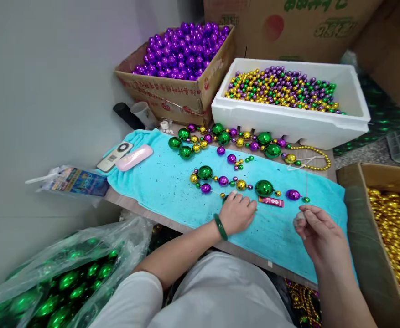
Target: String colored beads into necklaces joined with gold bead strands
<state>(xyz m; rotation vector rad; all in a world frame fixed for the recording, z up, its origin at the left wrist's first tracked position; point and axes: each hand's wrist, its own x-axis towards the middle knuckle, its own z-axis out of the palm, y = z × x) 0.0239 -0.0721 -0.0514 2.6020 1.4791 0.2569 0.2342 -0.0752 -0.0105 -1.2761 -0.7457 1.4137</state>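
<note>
My left hand [238,212], with a green bangle on its wrist, rests on the turquoise towel [165,187], its fingers closed over a small green bead at the near end of a bead string [241,184]. That string carries green, purple and gold balls. My right hand [318,230] hovers above the towel's right part, fingertips pinched on something small and pale, possibly a thread end; I cannot tell exactly. A red lighter [271,201] lies between my hands. A longer bead strand [234,142] lies further back.
A white foam box [288,120] of small mixed beads and a cardboard box of purple balls [182,50] stand behind. A box of gold balls [394,228] sits right, a bag of green balls [59,287] front left. A remote [114,156] and pink case [134,157] lie left.
</note>
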